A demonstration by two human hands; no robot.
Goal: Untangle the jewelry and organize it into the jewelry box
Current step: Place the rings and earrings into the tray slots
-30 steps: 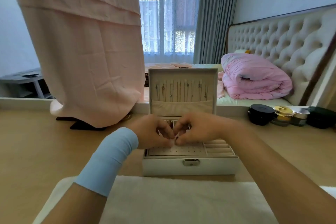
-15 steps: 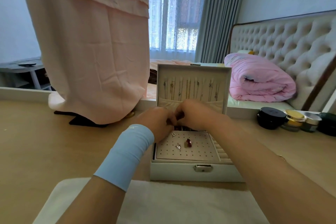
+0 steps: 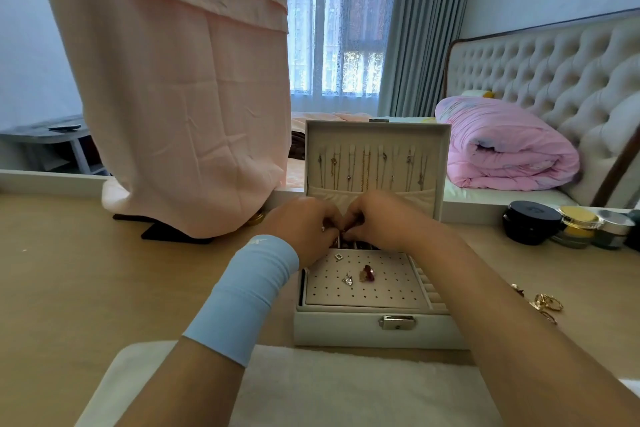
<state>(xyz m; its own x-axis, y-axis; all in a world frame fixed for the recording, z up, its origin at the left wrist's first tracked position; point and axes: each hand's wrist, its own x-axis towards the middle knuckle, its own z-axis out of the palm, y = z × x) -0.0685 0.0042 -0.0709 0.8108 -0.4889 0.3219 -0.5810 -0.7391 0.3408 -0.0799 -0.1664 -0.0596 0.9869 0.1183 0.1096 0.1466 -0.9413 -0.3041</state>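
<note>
Head view: the left hand (image 3: 304, 229) and right hand (image 3: 377, 222) meet fingertip to fingertip above the back of the open box (image 3: 374, 331). Both pinch a tiny piece (image 3: 343, 230), mostly hidden. A slip would likely drop it among the earrings (image 3: 367, 273) just below the hands. Pulling hard could tighten the tangle. Rings (image 3: 547, 302) lie on the tabletop (image 3: 104, 270), well right of the right hand.

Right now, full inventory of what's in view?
jewelry box: one, white, open, table centre
necklaces: several, gold and silver, hanging in lid
small pieces: three, two silver, one red, perforated pad
loose jewelry: small cluster, gold, table right of box
jars: at least three, black, gold-lidded, silver-lidded, far right
towel: one, white, near edge
hanging cloth: one, pink, back left
quilt: one, pink, on bed
wristband: one, blue, left forearm
left hand, right hand: fingers curled, meeting over box's rear; contents hidden
</note>
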